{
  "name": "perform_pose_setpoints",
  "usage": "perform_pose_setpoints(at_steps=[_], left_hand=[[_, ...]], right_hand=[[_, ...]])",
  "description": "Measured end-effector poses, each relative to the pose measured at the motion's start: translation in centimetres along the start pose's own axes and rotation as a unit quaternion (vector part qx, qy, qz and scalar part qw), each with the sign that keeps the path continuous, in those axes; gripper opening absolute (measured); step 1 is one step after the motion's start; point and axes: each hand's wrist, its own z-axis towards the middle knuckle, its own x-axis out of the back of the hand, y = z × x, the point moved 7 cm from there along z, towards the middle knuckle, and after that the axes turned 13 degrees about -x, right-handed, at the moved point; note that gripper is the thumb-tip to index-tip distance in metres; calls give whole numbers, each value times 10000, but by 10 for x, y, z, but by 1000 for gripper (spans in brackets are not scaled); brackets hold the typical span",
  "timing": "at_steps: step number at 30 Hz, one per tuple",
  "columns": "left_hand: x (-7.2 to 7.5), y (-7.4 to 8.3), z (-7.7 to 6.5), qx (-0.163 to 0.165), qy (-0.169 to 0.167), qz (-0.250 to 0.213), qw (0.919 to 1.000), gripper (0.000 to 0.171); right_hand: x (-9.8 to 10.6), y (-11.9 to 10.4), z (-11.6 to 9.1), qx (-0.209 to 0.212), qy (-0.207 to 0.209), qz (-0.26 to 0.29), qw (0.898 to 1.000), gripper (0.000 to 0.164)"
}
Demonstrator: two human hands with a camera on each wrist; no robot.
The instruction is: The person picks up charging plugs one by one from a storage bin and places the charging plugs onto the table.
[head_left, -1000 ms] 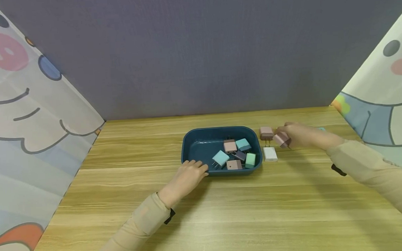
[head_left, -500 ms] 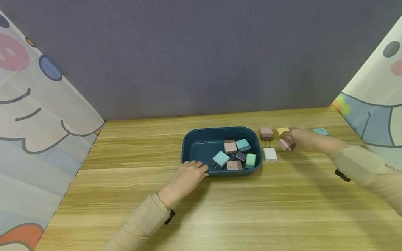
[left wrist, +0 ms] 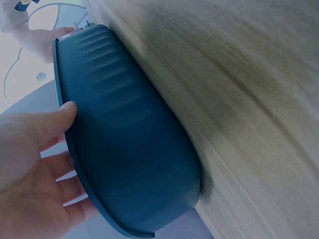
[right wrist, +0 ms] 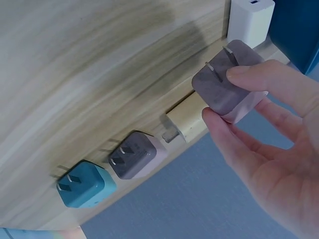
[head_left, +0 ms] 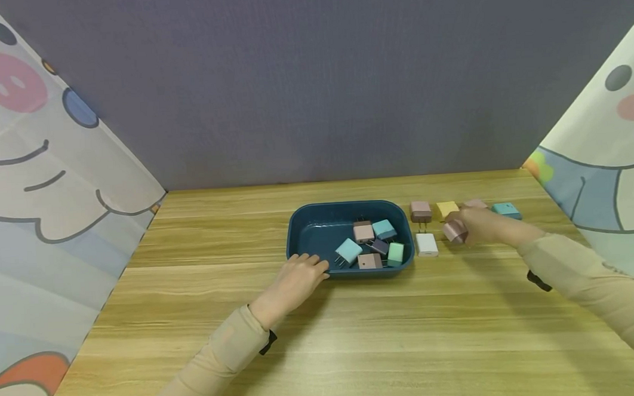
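From my end of the feed, the grey panel point(head_left: 311, 78) across the back is the biggest thing I see, with the wood-grain tabletop point(head_left: 325, 347) in front of it. Flanking them are a left sheet point(head_left: 25, 177) and a right sheet point(head_left: 623, 140), both cartoon-printed. Then come the person's tan left sleeve point(head_left: 218, 358) and right sleeve point(head_left: 585, 279).

Next down is the blue tray point(head_left: 313, 237), standing on the tabletop with six plugs toward its right side. I have the left grip point(head_left: 288, 283) on its near wall, by the left corner; the left-wrist view shows thumb outside, fingers behind the rim, the wall pinched between. The right grip point(head_left: 482, 224) is to the right of the tray, pinching the held plug point(head_left: 455, 232), a pink one that looks raised above the tabletop. In the right-wrist view, the thumb presses its pronged face and the fingers brace its other sides.

Around that hand I count five loose plugs. Along the back, left to right, are a first pink plug point(head_left: 420, 211), a yellow plug point(head_left: 447, 208), a second pink plug point(head_left: 474, 204) and a blue plug point(head_left: 506, 211); a white plug point(head_left: 426, 245) lies in front of the first, just beside the tray. Smallest of all are the metal prongs point(right wrist: 230, 56), two on the held plug.
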Motion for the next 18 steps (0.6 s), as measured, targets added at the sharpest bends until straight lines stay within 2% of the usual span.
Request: perform_pose_setpoints(at_steps=[18], left_hand=[[-1,0,-1,1,56,24,10000,9]], right_hand=[[-14,6,2,-329,-230,5,9992,48]])
